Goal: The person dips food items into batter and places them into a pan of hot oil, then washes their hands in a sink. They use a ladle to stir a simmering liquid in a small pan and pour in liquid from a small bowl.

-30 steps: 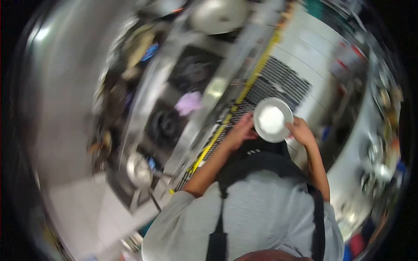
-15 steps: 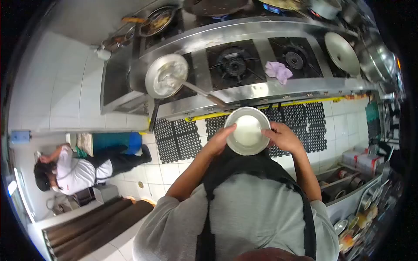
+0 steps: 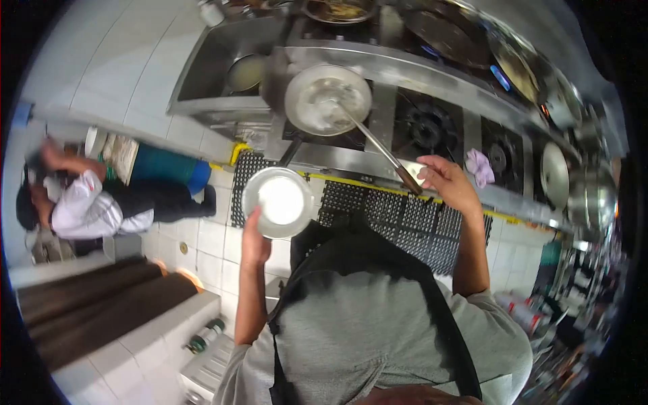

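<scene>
My left hand (image 3: 255, 239) grips the rim of a round metal bowl (image 3: 277, 202) with white content, held level in front of the stove's edge. My right hand (image 3: 442, 178) is off the bowl, its fingers bent together by the dark handle end of a long utensil (image 3: 381, 150); a small pale object (image 3: 413, 171) shows at the fingertips, too blurred to name. The utensil's other end rests in a frying pan (image 3: 328, 100) with pale, wet-looking content on the left front burner.
A purple cloth (image 3: 479, 168) lies by the right burner (image 3: 500, 158). More pans stand along the back burners, where blue flames show. At the left, a sink (image 3: 196, 81) holds a pan (image 3: 246, 72). A co-worker (image 3: 88, 202) stands at far left. Black mats (image 3: 378, 212) cover floor tiles.
The view has turned, shifting the stove rightward. My right hand has let go of the bowl and moved right toward the utensil handle. The bowl has moved left in my left hand.
</scene>
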`<move>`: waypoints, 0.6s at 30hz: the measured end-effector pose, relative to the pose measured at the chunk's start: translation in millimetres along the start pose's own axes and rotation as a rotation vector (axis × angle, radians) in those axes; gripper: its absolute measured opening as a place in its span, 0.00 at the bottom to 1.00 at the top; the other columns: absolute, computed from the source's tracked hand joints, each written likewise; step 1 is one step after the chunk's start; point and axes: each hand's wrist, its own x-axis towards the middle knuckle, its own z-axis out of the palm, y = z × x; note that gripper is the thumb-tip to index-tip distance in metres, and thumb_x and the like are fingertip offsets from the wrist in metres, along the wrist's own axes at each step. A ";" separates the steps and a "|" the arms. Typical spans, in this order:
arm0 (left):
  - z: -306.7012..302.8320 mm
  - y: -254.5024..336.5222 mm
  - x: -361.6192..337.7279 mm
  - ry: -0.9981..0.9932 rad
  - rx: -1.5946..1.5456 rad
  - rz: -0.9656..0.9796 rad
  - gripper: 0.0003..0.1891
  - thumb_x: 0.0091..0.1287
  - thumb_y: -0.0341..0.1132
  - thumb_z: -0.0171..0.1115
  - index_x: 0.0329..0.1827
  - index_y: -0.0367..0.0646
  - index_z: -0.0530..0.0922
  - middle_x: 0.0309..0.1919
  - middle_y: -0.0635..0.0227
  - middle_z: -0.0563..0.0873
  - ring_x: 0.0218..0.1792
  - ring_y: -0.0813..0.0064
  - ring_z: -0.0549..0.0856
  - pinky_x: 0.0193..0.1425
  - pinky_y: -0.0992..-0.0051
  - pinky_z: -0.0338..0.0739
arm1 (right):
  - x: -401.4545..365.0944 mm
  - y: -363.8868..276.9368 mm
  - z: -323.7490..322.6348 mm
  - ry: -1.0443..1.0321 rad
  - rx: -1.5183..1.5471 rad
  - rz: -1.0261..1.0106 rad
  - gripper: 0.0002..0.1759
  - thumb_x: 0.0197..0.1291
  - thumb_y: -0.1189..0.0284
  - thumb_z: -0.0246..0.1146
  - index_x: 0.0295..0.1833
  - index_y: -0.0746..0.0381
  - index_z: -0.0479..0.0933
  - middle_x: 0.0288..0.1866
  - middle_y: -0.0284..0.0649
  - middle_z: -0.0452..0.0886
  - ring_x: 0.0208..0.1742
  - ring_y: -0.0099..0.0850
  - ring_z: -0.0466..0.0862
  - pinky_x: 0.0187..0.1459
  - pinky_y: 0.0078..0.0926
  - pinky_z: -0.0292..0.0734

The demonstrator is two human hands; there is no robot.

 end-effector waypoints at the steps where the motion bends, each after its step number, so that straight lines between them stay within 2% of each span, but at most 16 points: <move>1: -6.7 7.1 -6.5 0.055 -0.073 0.043 0.30 0.79 0.47 0.49 0.75 0.34 0.63 0.70 0.57 0.75 0.70 0.64 0.74 0.76 0.63 0.65 | 21.5 -2.9 5.2 -0.053 -0.031 -0.046 0.18 0.73 0.72 0.59 0.64 0.67 0.75 0.42 0.36 0.84 0.39 0.21 0.82 0.45 0.21 0.78; 2: -15.5 13.6 -12.8 0.104 -0.129 0.086 0.29 0.78 0.46 0.50 0.74 0.33 0.65 0.68 0.57 0.77 0.69 0.64 0.76 0.75 0.64 0.66 | 41.7 -6.0 14.3 -0.098 -0.046 -0.092 0.19 0.72 0.72 0.59 0.64 0.68 0.75 0.42 0.35 0.84 0.38 0.21 0.82 0.45 0.21 0.78; 3: -27.1 16.4 -18.5 0.214 -0.151 0.103 0.30 0.78 0.48 0.50 0.75 0.35 0.63 0.68 0.56 0.76 0.68 0.61 0.77 0.71 0.60 0.71 | 60.8 -11.5 25.9 -0.111 -0.090 -0.109 0.19 0.70 0.71 0.61 0.64 0.66 0.76 0.41 0.38 0.86 0.38 0.24 0.84 0.45 0.23 0.80; 4: -40.7 20.1 -24.8 0.232 -0.144 0.112 0.30 0.78 0.48 0.50 0.75 0.35 0.63 0.68 0.56 0.76 0.68 0.61 0.77 0.71 0.60 0.71 | 74.8 -21.7 41.8 -0.129 -0.078 -0.114 0.19 0.70 0.71 0.61 0.64 0.66 0.76 0.41 0.38 0.86 0.38 0.24 0.84 0.45 0.23 0.80; 6: -67.2 28.7 -28.4 0.338 -0.125 0.092 0.35 0.74 0.57 0.52 0.78 0.46 0.61 0.68 0.61 0.76 0.66 0.61 0.77 0.65 0.56 0.74 | 99.4 -53.6 76.4 -0.048 -0.398 -0.314 0.20 0.66 0.67 0.64 0.59 0.66 0.79 0.41 0.45 0.88 0.38 0.34 0.88 0.42 0.31 0.81; 7: -81.8 33.6 -28.5 0.338 -0.068 0.108 0.36 0.71 0.61 0.54 0.76 0.50 0.64 0.65 0.64 0.79 0.61 0.62 0.81 0.57 0.56 0.77 | 110.2 -66.7 94.7 -0.090 -0.392 -0.348 0.20 0.65 0.67 0.63 0.60 0.63 0.79 0.45 0.48 0.88 0.40 0.39 0.89 0.42 0.35 0.81; 8: -91.2 42.4 -27.5 0.368 -0.080 0.105 0.35 0.72 0.61 0.54 0.75 0.49 0.65 0.63 0.64 0.81 0.57 0.64 0.83 0.51 0.59 0.80 | 116.7 -79.7 114.9 -0.103 -0.291 -0.423 0.16 0.65 0.69 0.62 0.55 0.63 0.81 0.40 0.45 0.88 0.39 0.35 0.88 0.42 0.32 0.80; 10: -109.6 63.6 -20.2 0.442 -0.094 0.110 0.35 0.72 0.61 0.54 0.74 0.49 0.65 0.61 0.65 0.82 0.55 0.65 0.84 0.44 0.63 0.81 | 136.1 -91.8 151.0 -0.387 -0.062 -0.434 0.10 0.63 0.71 0.62 0.46 0.64 0.82 0.36 0.40 0.86 0.37 0.30 0.85 0.41 0.28 0.79; 12: -141.5 80.8 -8.5 0.435 -0.085 0.138 0.35 0.72 0.61 0.52 0.74 0.49 0.65 0.61 0.65 0.82 0.55 0.65 0.84 0.45 0.64 0.80 | 138.4 -132.2 178.6 -0.591 0.014 -0.431 0.06 0.61 0.73 0.62 0.40 0.64 0.82 0.32 0.37 0.84 0.35 0.26 0.83 0.40 0.26 0.77; 14: -176.7 104.7 14.8 0.385 -0.091 0.148 0.35 0.73 0.61 0.52 0.75 0.48 0.65 0.62 0.63 0.81 0.57 0.63 0.83 0.49 0.61 0.79 | 149.7 -158.6 204.4 -0.688 -0.037 -0.492 0.06 0.58 0.75 0.62 0.38 0.63 0.82 0.33 0.37 0.85 0.35 0.26 0.84 0.39 0.27 0.77; 15: -186.7 116.4 28.5 0.413 -0.126 0.155 0.35 0.73 0.60 0.52 0.76 0.48 0.63 0.64 0.62 0.79 0.60 0.60 0.82 0.54 0.59 0.78 | 159.8 -169.5 216.8 -0.685 -0.065 -0.585 0.05 0.59 0.75 0.62 0.38 0.64 0.82 0.34 0.37 0.85 0.36 0.27 0.84 0.39 0.28 0.77; 16: -198.5 130.6 44.2 0.389 -0.106 0.148 0.35 0.73 0.60 0.52 0.76 0.48 0.63 0.64 0.62 0.79 0.60 0.60 0.82 0.54 0.59 0.78 | 165.9 -176.7 231.8 -0.677 -0.089 -0.667 0.05 0.59 0.74 0.63 0.37 0.64 0.82 0.34 0.38 0.85 0.36 0.28 0.84 0.39 0.28 0.77; 18: -223.5 157.5 72.4 0.434 -0.071 0.132 0.36 0.73 0.60 0.52 0.77 0.48 0.62 0.66 0.61 0.78 0.62 0.58 0.81 0.58 0.57 0.78 | 179.8 -195.5 260.9 -0.650 -0.056 -0.639 0.05 0.60 0.73 0.65 0.37 0.64 0.82 0.34 0.38 0.85 0.36 0.29 0.84 0.39 0.29 0.77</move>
